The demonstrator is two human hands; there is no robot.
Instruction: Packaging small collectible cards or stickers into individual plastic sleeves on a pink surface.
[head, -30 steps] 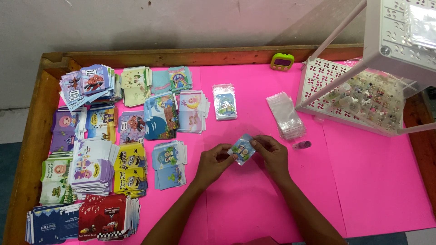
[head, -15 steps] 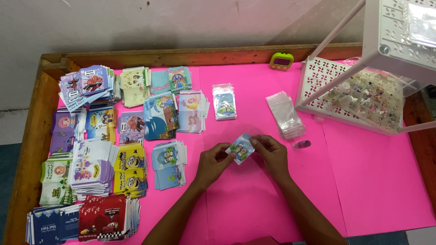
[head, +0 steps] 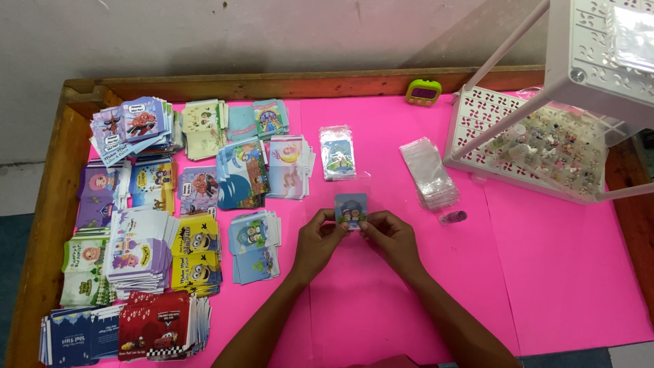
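Note:
Both hands meet at the middle of the pink table. My left hand and my right hand pinch the lower corners of a small blue cartoon card, held upright and facing me. A finished-looking card in a clear sleeve lies just beyond it. A stack of empty clear plastic sleeves lies to the right of the hands.
Several piles of colourful cartoon cards cover the table's left half. A white perforated rack with small trinkets stands at the back right. A small pink tube lies near the sleeves, a green timer by the wooden rim.
The card was tilted between my fingers before; now it stands straight and faces me, and both hands have shifted slightly.

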